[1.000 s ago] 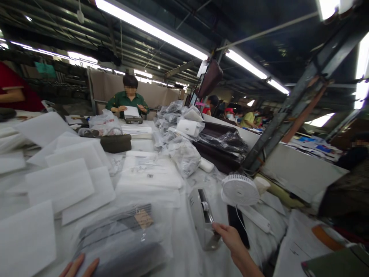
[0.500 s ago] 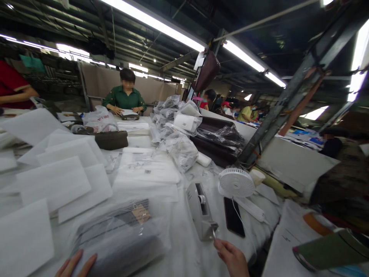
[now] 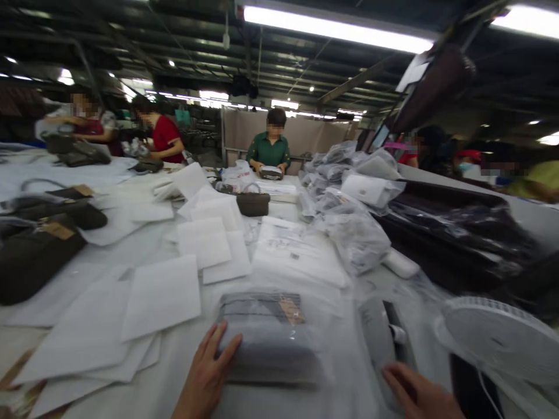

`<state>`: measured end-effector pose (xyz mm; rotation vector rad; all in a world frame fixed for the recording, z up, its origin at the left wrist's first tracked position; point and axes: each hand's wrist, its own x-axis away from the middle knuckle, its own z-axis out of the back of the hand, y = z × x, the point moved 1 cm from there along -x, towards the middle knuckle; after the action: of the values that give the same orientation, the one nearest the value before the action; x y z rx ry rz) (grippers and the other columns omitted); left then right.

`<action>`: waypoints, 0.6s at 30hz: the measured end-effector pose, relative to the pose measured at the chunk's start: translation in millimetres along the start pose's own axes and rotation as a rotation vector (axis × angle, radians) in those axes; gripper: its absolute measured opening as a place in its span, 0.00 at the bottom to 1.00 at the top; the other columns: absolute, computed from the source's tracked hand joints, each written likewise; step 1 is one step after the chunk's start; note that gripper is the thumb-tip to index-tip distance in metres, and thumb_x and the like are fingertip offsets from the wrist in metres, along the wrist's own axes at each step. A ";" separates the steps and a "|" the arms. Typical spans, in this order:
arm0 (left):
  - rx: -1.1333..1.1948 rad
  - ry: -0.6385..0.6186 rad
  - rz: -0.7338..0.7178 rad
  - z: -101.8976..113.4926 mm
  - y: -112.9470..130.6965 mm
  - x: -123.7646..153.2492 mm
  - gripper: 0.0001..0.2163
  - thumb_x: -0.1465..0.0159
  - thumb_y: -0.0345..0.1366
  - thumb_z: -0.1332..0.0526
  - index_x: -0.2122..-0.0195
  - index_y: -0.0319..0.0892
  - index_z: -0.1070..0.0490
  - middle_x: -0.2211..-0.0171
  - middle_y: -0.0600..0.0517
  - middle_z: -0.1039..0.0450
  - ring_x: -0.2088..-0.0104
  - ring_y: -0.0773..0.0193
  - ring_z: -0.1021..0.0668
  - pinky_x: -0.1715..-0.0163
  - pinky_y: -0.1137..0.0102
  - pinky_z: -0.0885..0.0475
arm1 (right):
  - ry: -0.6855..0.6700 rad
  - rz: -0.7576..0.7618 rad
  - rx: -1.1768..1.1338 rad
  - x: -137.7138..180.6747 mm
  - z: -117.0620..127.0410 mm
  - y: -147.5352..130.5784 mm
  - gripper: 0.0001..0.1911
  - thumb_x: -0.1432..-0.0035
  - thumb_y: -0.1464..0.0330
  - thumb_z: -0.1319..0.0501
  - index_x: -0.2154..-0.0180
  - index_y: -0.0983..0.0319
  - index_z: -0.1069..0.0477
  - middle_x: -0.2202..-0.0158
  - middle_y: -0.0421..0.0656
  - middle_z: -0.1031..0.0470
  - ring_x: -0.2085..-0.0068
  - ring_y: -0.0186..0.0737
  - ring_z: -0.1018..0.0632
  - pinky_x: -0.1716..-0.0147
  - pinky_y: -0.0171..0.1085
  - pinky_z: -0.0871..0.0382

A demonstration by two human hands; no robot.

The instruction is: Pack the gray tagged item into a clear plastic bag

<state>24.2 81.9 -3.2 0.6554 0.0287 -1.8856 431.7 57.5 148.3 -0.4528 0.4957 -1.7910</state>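
Left hand (image 3: 205, 378), fingers spread flat, should pin the grey bag in clear plastic wrap (image 3: 268, 343) firmly while the right hand (image 3: 419, 393), fingers loosely curled and holding nothing, works just beside it at the white tape dispenser (image 3: 384, 337).

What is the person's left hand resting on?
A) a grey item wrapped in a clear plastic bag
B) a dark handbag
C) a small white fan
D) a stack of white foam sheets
A: the left hand lies flat against the left edge of the grey bagged item, with clear plastic around it.
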 end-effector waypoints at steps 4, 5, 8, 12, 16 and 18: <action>0.022 0.001 0.058 9.9 5.9 -4.0 0.27 0.35 0.26 0.48 0.37 0.60 0.47 0.34 0.47 0.49 0.36 0.49 0.42 0.46 0.54 0.30 | -0.422 0.536 0.032 -24.2 -6.2 -145.7 0.17 0.43 0.54 0.46 0.73 0.55 0.26 0.72 0.44 0.23 0.67 0.47 0.24 0.65 0.40 0.34; 0.028 0.004 0.063 10.8 6.4 -3.6 0.29 0.36 0.25 0.49 0.37 0.61 0.47 0.34 0.47 0.50 0.36 0.49 0.42 0.46 0.53 0.31 | -0.562 0.642 0.026 -26.4 -11.4 -178.2 0.16 0.40 0.57 0.46 0.71 0.56 0.25 0.71 0.43 0.23 0.67 0.44 0.25 0.65 0.38 0.34; 0.036 0.006 0.070 11.8 6.9 -2.8 0.35 0.41 0.19 0.48 0.37 0.61 0.48 0.34 0.47 0.52 0.36 0.48 0.43 0.46 0.52 0.31 | -1.018 0.826 0.036 -38.2 -37.7 -249.2 0.12 0.40 0.64 0.44 0.66 0.60 0.24 0.71 0.39 0.25 0.69 0.37 0.27 0.67 0.32 0.35; 0.018 0.011 0.060 11.4 6.3 -4.7 0.40 0.47 0.17 0.47 0.36 0.61 0.49 0.34 0.45 0.54 0.37 0.45 0.42 0.48 0.50 0.30 | -1.191 0.915 0.251 -71.3 -92.9 -286.8 0.10 0.46 0.70 0.42 0.64 0.61 0.23 0.76 0.34 0.30 0.75 0.31 0.32 0.75 0.29 0.39; -0.016 0.059 0.038 9.5 4.2 -7.3 0.42 0.49 0.17 0.47 0.37 0.62 0.48 0.34 0.44 0.55 0.39 0.43 0.40 0.51 0.50 0.27 | -1.129 0.980 0.467 -96.5 -146.7 -294.3 0.08 0.52 0.72 0.37 0.67 0.59 0.21 0.79 0.32 0.28 0.79 0.30 0.35 0.78 0.30 0.43; -0.022 0.079 0.007 7.9 2.3 -7.7 0.41 0.50 0.18 0.46 0.37 0.60 0.48 0.33 0.43 0.56 0.39 0.43 0.39 0.53 0.50 0.26 | -1.082 1.003 0.584 -101.6 -165.3 -295.0 0.07 0.53 0.71 0.36 0.70 0.57 0.21 0.82 0.32 0.28 0.81 0.30 0.37 0.79 0.32 0.45</action>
<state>24.9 85.0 7.7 0.7133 0.0977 -1.8496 132.9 244.6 166.4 -0.5392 -0.5071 -0.4931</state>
